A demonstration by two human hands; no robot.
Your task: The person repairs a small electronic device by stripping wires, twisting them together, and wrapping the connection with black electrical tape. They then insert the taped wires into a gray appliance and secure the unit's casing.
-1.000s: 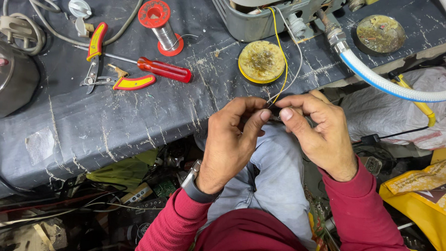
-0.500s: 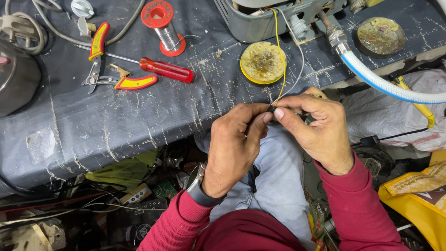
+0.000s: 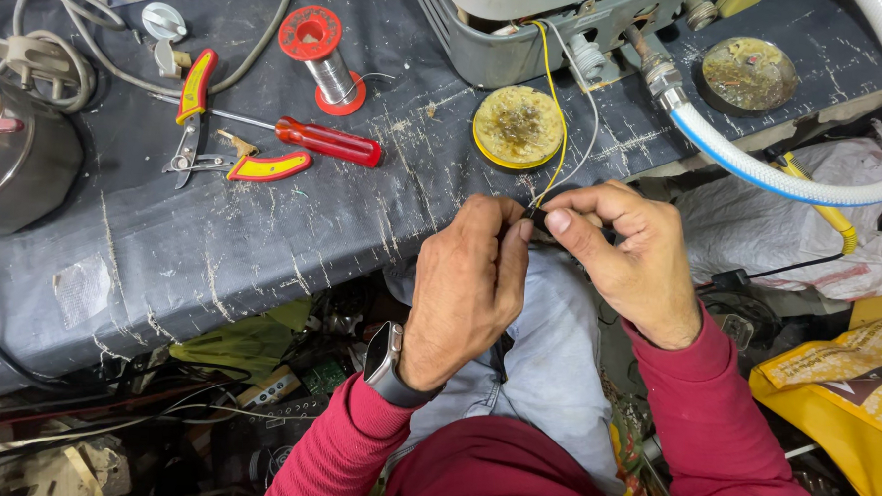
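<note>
My left hand (image 3: pixel 469 289) and my right hand (image 3: pixel 629 256) meet fingertip to fingertip just off the front edge of the dark bench (image 3: pixel 163 266). Both pinch the end of a thin yellow wire (image 3: pixel 557 124) and a pale wire beside it, with something small and dark between the thumbs. The wires run up over a round yellow tin (image 3: pixel 518 127) to a grey metal appliance (image 3: pixel 530 34) at the back. A watch sits on my left wrist. The wire ends are hidden by my fingers.
A red-handled screwdriver (image 3: pixel 322 139), red-and-yellow pliers (image 3: pixel 194 118) and a red solder spool (image 3: pixel 321 49) lie at the left. A steel pot (image 3: pixel 19 160) stands at the far left. A white hose (image 3: pixel 791 174) curves at the right, above a yellow bag (image 3: pixel 841 394).
Both hands have stayed at the wire ends, shifting slightly as the fingers work; the right thumb now presses forward over the joint.
</note>
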